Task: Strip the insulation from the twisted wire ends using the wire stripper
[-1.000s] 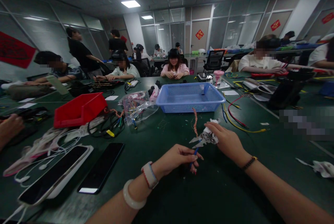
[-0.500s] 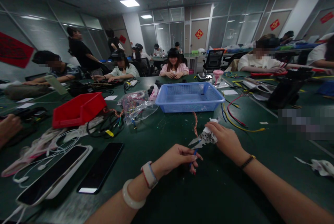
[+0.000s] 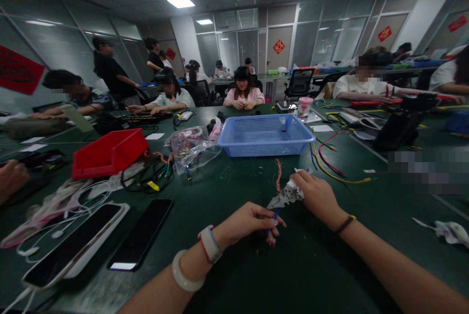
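My left hand (image 3: pixel 258 219) pinches a short blue wire (image 3: pixel 274 219) between thumb and fingers. Wrapped in my right hand (image 3: pixel 317 194) is a pair of metal wire strippers (image 3: pixel 287 196), with white material around the handle part. Its jaws are closed at the upper end of the blue wire, just above my left fingertips. A copper-coloured twisted strand (image 3: pixel 278 175) extends away behind the jaws; whether it joins the blue wire is hidden.
Beyond my hands stands a blue plastic basket (image 3: pixel 266 149). To its left are a clear bag (image 3: pixel 190 150) of wires and a red bin (image 3: pixel 110 155). Two phones, one a black phone (image 3: pixel 141 236), lie at left. Loose coloured wires (image 3: pixel 331 172) lie at right. Several people sit around.
The stripper jaws have gone from spread to closed at the blue wire. The copper strand's far end has swung slightly right. My left hand stays nearly in place.
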Tool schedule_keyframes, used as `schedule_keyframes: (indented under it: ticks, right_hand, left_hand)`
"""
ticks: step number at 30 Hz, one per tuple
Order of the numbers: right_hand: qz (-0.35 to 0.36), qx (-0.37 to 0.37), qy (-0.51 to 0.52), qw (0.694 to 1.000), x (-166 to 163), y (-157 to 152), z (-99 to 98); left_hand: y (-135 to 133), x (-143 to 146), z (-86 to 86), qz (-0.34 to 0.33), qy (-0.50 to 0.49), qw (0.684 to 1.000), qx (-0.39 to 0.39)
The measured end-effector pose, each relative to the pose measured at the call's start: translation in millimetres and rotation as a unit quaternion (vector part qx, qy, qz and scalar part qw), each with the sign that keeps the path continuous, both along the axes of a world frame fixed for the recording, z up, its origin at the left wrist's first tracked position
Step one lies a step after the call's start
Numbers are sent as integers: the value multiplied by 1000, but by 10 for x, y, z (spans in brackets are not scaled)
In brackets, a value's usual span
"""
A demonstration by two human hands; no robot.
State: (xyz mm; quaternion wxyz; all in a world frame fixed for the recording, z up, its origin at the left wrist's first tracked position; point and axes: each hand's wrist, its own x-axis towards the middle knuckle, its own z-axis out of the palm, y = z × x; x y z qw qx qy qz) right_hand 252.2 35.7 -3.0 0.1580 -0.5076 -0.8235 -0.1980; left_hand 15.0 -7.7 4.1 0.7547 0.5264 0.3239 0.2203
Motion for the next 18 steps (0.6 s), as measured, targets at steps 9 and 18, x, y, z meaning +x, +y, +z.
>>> schedule_keyframes:
  ticks: [9,18]
  right_hand:
    - [60,-20,49,997,38,56,-96]
    - [29,-26,32,999,32,25,-35]
  left_hand:
    - [19,-32,-15,-6,-9,1000,12]
    - [21,-29,-4,-12,0,1000,4]
